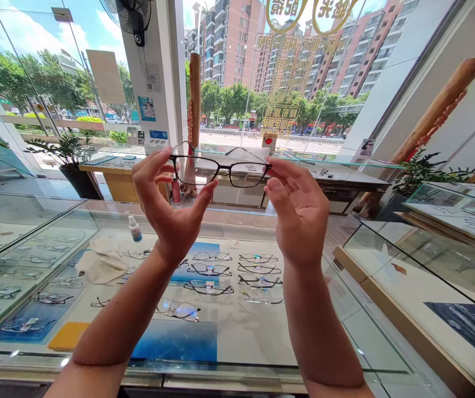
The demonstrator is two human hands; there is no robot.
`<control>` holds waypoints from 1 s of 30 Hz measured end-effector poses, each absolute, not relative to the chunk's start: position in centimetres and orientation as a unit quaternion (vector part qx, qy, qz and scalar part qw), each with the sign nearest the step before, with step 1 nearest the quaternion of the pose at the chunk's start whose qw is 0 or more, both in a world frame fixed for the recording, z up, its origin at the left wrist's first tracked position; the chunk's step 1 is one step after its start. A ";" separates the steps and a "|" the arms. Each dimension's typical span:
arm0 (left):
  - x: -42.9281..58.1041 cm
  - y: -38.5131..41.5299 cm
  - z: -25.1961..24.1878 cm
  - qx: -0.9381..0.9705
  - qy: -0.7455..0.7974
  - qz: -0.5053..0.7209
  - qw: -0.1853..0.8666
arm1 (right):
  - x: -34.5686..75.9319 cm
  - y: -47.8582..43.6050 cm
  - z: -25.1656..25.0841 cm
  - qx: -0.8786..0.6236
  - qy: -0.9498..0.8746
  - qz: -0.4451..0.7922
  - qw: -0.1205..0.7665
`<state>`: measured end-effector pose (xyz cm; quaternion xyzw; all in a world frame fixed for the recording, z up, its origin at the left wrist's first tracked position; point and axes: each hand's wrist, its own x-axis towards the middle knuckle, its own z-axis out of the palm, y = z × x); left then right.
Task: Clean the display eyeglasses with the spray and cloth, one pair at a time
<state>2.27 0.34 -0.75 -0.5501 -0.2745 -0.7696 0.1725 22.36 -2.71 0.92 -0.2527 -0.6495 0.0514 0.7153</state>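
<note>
I hold a pair of black-framed glasses (220, 168) up at eye level, lenses facing me, above a glass display counter (262, 354). My left hand (170, 203) pinches the left end of the frame between fingers and thumb. My right hand (297, 207) pinches the right end the same way. Both temples point away from me toward the window. Both forearms rise from the lower edge of the view.
Under the counter glass lie several pairs of glasses (208, 270). On the counter are a white cloth (104, 261) and a small spray bottle (135, 228). More glass cases stand at left (9, 237) and right (440, 260). Potted plants (69, 149) and big windows lie beyond.
</note>
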 end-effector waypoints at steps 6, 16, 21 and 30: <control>2.2 0.7 -0.7 -0.571 -0.218 -0.766 0.198 | 22.3 -3.2 1.4 -0.238 -0.613 0.063 0.751; 2.0 0.9 -0.8 -0.584 -0.240 -0.757 0.168 | 22.8 -2.4 1.1 -0.234 -0.589 0.139 0.761; 2.0 1.0 -0.9 -0.593 -0.249 -0.750 0.154 | 22.8 -2.7 1.2 -0.206 -0.588 0.190 0.759; 2.4 0.9 -1.0 -0.601 -0.233 -0.756 0.115 | 22.6 -3.2 1.7 -0.198 -0.572 0.224 0.764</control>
